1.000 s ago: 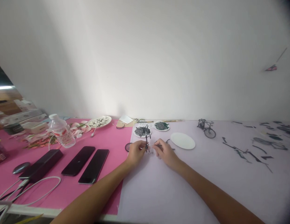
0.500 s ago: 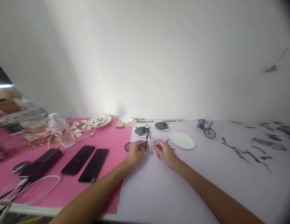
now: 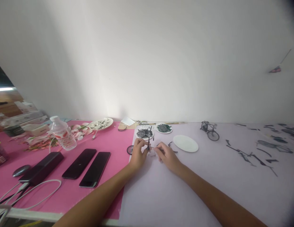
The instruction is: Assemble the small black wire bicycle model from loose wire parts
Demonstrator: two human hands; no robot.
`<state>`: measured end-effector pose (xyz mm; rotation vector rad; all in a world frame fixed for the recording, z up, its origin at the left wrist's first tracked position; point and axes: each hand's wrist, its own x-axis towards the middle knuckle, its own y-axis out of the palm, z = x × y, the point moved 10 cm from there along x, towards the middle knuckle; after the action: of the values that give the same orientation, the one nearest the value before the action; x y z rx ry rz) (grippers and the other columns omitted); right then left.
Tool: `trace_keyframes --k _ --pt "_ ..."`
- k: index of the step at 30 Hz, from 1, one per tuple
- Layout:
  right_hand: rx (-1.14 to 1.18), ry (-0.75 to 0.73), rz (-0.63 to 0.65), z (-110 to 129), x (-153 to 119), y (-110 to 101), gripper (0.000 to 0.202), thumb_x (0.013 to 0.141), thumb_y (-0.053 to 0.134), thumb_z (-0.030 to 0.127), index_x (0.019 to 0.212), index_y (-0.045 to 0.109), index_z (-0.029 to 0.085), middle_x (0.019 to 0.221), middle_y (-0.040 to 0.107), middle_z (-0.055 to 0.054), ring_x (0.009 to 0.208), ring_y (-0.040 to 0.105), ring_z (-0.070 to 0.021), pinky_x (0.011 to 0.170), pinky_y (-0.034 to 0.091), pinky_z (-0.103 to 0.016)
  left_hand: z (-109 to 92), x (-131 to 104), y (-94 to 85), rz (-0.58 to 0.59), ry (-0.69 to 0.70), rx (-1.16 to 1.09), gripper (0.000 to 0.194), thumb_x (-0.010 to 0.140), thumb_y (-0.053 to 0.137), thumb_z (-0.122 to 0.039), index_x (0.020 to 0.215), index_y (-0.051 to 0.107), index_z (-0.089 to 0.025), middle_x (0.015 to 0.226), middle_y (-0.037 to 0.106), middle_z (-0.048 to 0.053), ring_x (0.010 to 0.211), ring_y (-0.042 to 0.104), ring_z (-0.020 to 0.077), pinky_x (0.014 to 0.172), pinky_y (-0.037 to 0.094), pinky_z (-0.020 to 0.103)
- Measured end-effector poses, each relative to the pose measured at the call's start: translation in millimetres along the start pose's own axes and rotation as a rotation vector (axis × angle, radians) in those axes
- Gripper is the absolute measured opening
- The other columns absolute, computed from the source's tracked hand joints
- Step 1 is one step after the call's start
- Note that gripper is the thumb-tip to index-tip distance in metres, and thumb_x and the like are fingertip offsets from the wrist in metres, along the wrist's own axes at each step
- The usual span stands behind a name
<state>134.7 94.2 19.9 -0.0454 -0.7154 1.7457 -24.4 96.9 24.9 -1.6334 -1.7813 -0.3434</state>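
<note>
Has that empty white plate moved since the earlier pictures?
No. Judged against the edge of the pink surface, the white plate lies in the same place on the pale sheet, left of the model bicycle.

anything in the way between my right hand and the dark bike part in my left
Nothing visible. The right hand's fingertips are right beside the dark bike part in the left hand. The empty white plate lies off to the right, outside that gap.
</note>
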Motion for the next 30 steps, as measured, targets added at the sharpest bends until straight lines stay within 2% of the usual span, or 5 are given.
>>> trace_keyframes --k 3,9,17,25,30 --pt "-0.014 -0.001 -0.021 -1 1 1 0.033 0.098 0.052 0.055 0.087 0.053 0.024 0.06 0.06 0.003 0.051 0.055 -0.0152 0.055 0.045 -0.028 1 -1 1.1 -0.002 -0.021 -0.059 0.022 0.086 0.059 -0.005 0.099 0.066 -0.022 0.109 0.055 0.007 0.105 0.059 0.0192 0.091 0.056 0.037" --pt "-0.049 -0.08 -0.093 4 2 -5 0.029 0.097 0.055 0.051 0.091 0.061 0.023 0.086 0.071 -0.004 0.076 0.065 -0.0195 0.069 0.051 -0.031 6 -2 7.0 0.04 -0.07 -0.087 0.019 0.086 0.06 -0.007 0.097 0.065 -0.021 0.118 0.054 0.008 0.106 0.061 0.0184 0.074 0.06 0.026" --pt "-0.037 -0.024 -0.038 -2 3 -3 0.031 0.098 0.053 0.053 0.091 0.061 0.023 0.071 0.064 -0.001 0.062 0.058 -0.0172 0.054 0.044 -0.027 5 0 7.8 0.073 -0.074 -0.076 0.021 0.084 0.058 -0.004 0.094 0.066 -0.02 0.118 0.059 0.008 0.106 0.064 0.019 0.073 0.06 0.024" --pt "-0.052 -0.022 -0.024 2 2 -4 0.031 0.1 0.05 0.052 0.09 0.057 0.023 0.061 0.056 0.003 0.054 0.053 -0.015 0.055 0.043 -0.026 3 -1 10.3 0.092 -0.07 -0.113 0.022 0.084 0.053 -0.002 0.095 0.062 -0.019 0.121 0.06 0.01 0.101 0.066 0.018 0.075 0.059 0.027" --pt "-0.101 -0.035 -0.053 4 0 -4 0.041 0.104 0.04 0.05 0.078 0.056 0.022 0.06 0.055 0.002 0.056 0.053 -0.0147 0.057 0.042 -0.026 0 -4 14.5 0.106 -0.042 -0.105 0.017 0.088 0.055 -0.008 0.098 0.063 -0.019 0.124 0.058 0.011 0.105 0.064 0.0194 0.078 0.058 0.03"
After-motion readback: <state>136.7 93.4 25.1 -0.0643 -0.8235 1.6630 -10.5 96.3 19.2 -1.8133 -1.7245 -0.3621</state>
